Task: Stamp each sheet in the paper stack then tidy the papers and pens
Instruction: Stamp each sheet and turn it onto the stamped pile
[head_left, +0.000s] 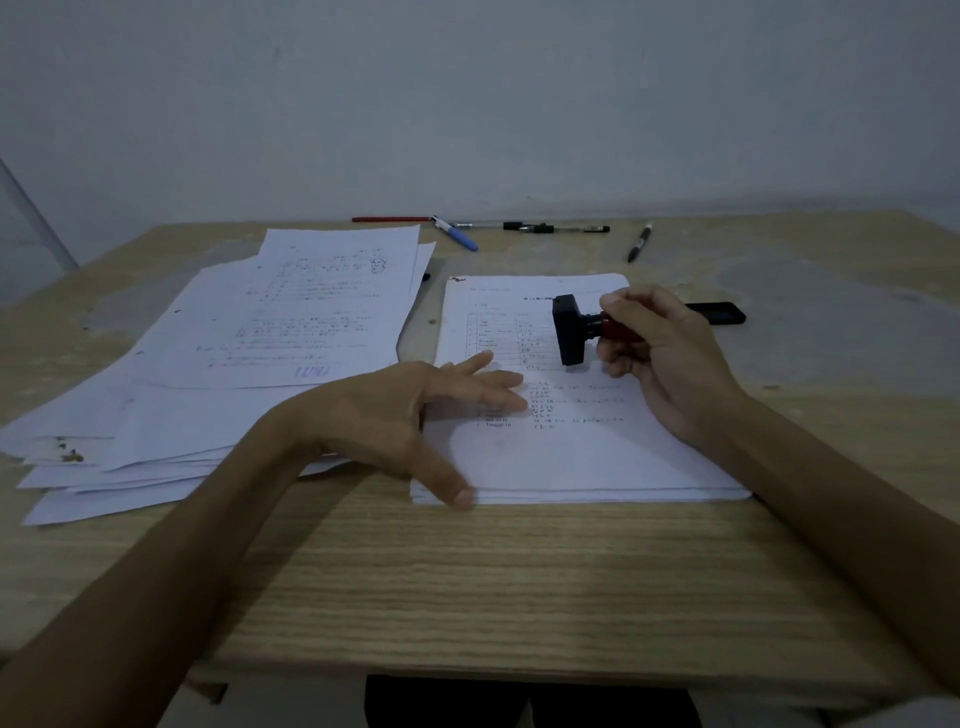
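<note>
The right hand (660, 353) has its fingers (615, 358) curled round the red handle of a stamp (571, 330), thumb on top. The stamp lies on its side in this grip, its black block pointing away from the fingers toward the left hand and hanging just above the top sheet of the paper stack (582, 452). Whether the block's lower corner touches the sheet cannot be told.

The left hand (410, 415) rests flat on the same stack, its fingers straight and spread over the printed lines, the thumb reaching down to the stack's near left corner. It holds nothing, only presses on the paper. The stack lies under both hands, fairly square, with a printed table on its top sheet.

To the outer side of the left hand lies a loose pile of sheets (249, 364), fanned out and untidy; the top one carries a faint blue stamp mark near its lower edge.

Just behind the right hand's knuckles, a black ink pad (719, 313) lies on the counter (519, 582), partly hidden by the hand.

Well beyond both sets of fingers, along the counter's far edge, lie the pens: a red pen (389, 219), a blue pen (457, 236), black pens (556, 227) end to end, and a black marker (639, 242) lying apart at an angle
</note>
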